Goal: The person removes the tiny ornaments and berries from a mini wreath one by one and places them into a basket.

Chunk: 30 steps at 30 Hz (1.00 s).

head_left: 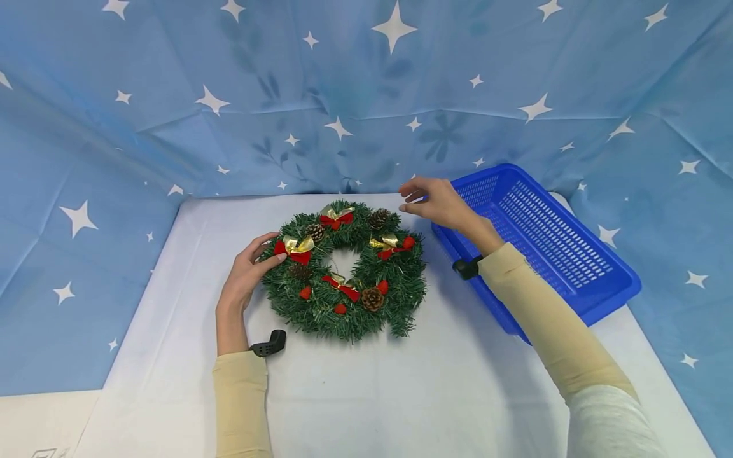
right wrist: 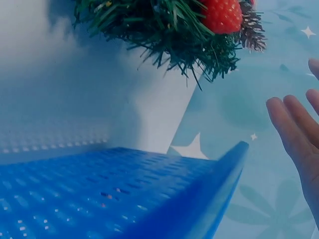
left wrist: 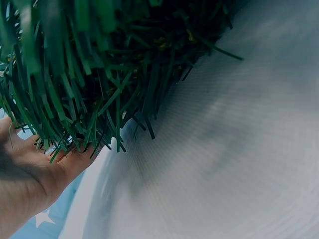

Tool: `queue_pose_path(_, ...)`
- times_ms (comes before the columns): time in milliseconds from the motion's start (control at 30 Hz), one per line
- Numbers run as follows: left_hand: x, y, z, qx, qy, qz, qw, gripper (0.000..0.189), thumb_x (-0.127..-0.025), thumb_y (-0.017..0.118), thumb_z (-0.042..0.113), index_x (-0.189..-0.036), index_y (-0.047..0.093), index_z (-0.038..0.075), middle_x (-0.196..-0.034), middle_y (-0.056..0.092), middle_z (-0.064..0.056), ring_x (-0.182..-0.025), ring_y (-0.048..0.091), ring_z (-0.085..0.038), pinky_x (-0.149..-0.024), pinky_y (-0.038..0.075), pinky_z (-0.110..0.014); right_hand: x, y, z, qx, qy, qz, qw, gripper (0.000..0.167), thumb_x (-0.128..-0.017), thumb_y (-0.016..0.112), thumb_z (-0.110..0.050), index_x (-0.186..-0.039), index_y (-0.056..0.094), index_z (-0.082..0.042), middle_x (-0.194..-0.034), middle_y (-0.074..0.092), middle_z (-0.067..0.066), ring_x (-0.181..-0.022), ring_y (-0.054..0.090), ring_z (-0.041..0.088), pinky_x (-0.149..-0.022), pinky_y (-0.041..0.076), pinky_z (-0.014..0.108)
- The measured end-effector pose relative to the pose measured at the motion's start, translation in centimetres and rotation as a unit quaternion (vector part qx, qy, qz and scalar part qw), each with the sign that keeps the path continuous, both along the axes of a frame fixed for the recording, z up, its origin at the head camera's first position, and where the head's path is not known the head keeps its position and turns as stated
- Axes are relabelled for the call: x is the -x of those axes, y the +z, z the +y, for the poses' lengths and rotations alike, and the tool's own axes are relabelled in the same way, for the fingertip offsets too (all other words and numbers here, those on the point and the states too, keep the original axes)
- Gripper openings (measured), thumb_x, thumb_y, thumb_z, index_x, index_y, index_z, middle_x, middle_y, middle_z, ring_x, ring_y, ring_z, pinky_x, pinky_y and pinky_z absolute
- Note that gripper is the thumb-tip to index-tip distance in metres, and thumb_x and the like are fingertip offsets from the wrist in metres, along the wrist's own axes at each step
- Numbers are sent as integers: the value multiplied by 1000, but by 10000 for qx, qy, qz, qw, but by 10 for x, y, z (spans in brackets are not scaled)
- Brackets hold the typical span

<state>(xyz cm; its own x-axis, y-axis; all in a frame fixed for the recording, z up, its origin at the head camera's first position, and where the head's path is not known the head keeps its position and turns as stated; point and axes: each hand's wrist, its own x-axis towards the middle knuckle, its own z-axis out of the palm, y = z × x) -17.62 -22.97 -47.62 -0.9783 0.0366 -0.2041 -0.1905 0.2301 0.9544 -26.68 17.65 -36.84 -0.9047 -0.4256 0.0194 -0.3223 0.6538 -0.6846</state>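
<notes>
A green wreath (head_left: 409, 280) lies on the white table, with red and gold bows, pine cones and red berries on it. At its left side my left hand (head_left: 246, 270) grips the rim, the thumb over the top by a red bow (head_left: 300, 256) and the fingers along the outer edge. In the left wrist view, green needles hide part of that hand (left wrist: 37, 174). My right hand (head_left: 438, 202) is held in the air past the wreath's upper right, beside the blue basket. Its fingers are loosely bent and hold nothing, apart from the wreath.
A blue plastic basket (head_left: 607, 280) with perforated walls stands at the right, slanted, under my right forearm. White cloth (head_left: 366, 394) covers the table. A blue curtain (head_left: 366, 152) with white stars hangs behind and at both sides.
</notes>
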Motion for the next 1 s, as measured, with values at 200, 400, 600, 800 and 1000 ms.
queue_pose_path(200, -1, 1, 0, -14, 15, 7, 10000, 66, -98, 72, 29, -158, 43, 25, -171, 21, -7, -159, 15, -31, -122, 19, -68, 1, -7, -7, -18, 76, -119, 9999, 38, -97, 73, -15, -132, 67, -4, -131, 69, 17, -118, 68, 33, -96, 56, 48)
queue_pose_path(400, -2, 2, 1, -5, 22, 34, 10000, 66, -98, 72, 30, -158, 44, 26, -171, 22, -8, -159, 15, -32, -121, 19, -69, 3, -15, -13, -72, 113, -156, 9998, 37, -97, 73, -14, -131, 67, -4, -131, 68, 17, -118, 68, 33, -96, 56, 48)
queue_pose_path(600, -1, 1, 0, -1, -4, 59, 10000, 66, -98, 72, 31, -157, 44, 26, -171, 21, -6, -159, 16, -31, -121, 18, -69, 5, -21, -17, -170, 163, -172, 9996, 35, -98, 72, -14, -131, 67, -4, -131, 68, 18, -119, 68, 34, -96, 56, 48)
queue_pose_path(800, -1, 0, 0, -38, -5, 105, 9999, 65, -98, 72, 30, -157, 45, 24, -171, 23, -7, -159, 17, -31, -121, 20, -68, 7, -27, -20, -85, 153, -350, 9992, 36, -98, 71, -14, -132, 66, -3, -132, 68, 20, -120, 67, 34, -97, 56, 48)
queue_pose_path(1000, 0, -2, 0, -61, 9, 69, 10000, 65, -98, 72, 29, -157, 45, 24, -170, 25, -8, -159, 17, -30, -122, 20, -67, 9, -32, -24, -118, 128, -437, 9989, 37, -98, 72, -15, -132, 66, -3, -132, 68, 18, -121, 66, 34, -98, 55, 48)
